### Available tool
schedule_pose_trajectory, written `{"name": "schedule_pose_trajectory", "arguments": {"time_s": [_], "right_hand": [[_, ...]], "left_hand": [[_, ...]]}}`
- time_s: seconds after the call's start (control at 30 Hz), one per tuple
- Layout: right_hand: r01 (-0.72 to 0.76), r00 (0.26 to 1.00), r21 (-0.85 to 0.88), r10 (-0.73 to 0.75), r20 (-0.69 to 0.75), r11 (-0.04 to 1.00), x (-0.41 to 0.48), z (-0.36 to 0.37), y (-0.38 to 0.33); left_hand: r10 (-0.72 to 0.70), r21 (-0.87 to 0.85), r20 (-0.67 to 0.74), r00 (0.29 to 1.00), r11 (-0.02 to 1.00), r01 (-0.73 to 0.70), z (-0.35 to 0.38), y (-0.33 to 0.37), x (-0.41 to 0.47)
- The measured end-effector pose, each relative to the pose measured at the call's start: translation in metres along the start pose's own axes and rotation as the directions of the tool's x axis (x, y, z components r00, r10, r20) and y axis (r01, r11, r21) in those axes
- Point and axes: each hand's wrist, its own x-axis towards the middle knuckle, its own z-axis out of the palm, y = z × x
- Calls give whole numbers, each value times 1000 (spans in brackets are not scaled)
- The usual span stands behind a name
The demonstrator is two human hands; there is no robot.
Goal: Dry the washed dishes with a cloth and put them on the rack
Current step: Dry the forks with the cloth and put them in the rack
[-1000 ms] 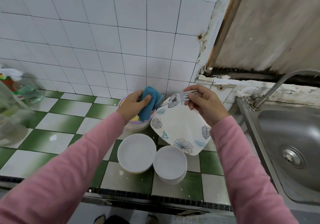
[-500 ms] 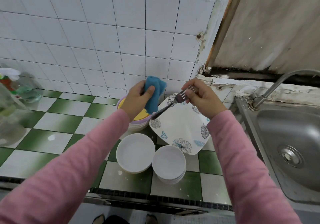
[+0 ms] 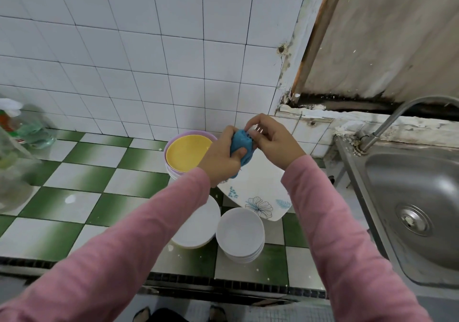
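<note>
Wiping a fork [image 3: 258,130] is the step I judge myself to be on. My left hand [image 3: 222,159] is clamped round a crumpled blue cloth [image 3: 242,147], thumb pressed into it. My right hand [image 3: 274,142] pinches the fork near its tines, fingers curled close together. Both hands hang above the counter, just left of the sink [image 3: 372,187].

I reckon most of the job is left. Left of the sink, right under my hands, lies a square flowered plate [image 3: 260,195]. Further left of the sink sits a stack of coloured plates [image 3: 187,152] with a yellow one on top. Nearer me, also left of the sink, stand two stacks of white bowls [image 3: 239,229]. I cannot tell whether any of these has been dried. No rack shows anywhere, so nothing looks put away.

Only the fork's tines show, thin bright metal poking out just above the cloth. Its handle is buried in the folds. Any wetness on it is too small to make out. The cloth looks soft, thick and small enough to ball up in one fist.
</note>
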Motion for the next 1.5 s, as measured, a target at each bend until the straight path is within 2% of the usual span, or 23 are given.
{"name": "schedule_pose_trajectory", "arguments": {"time_s": [0.13,0.23,0.33,0.47,0.57,0.63,0.8,0.9,1.03,1.13,1.27,1.37,1.5], "right_hand": [[-141,987,170,152,-57,975,-6,-1,2],[-291,950,192,307,-57,937,-17,5,9],[-361,931,159,364,11,919,-28,16,21],[-379,920,157,354,167,912,-33,34,26],[-374,919,145,345,190,916,-34,45,31],[-318,942,125,298,155,940,-34,47,36],[-246,968,6,245,60,969,-36,36,38],[-245,968,-40,247,36,969,-40,28,45],[-274,959,-102,280,48,956,-44,20,52],[-259,964,-73,263,50,963,-40,28,46],[-188,981,62,184,57,980,-36,44,38],[-138,990,15,138,14,990,-38,42,38],[-172,984,-25,173,35,985,-39,36,38]], "left_hand": [[-55,-31,-83,995,998,53,-4,3,4],[-189,-274,-193,963,953,132,-9,1,8],[-309,-536,-227,924,831,146,-13,-3,10],[-349,-668,-220,911,734,120,-13,-8,14],[-345,-638,-243,906,761,119,-13,-9,18],[-343,-613,-267,901,781,116,-18,-10,21],[-385,-642,-267,883,755,135,-28,-11,22],[-372,-650,-248,894,749,132,-30,-10,20],[-361,-569,-226,905,803,178,-30,-8,21],[-353,-517,-224,909,833,196,-25,-5,22],[-342,-475,-241,908,858,197,-21,-3,22],[-357,-485,-272,894,853,193,-21,-6,21],[-389,-476,-321,864,854,207,-18,-16,17]]}}
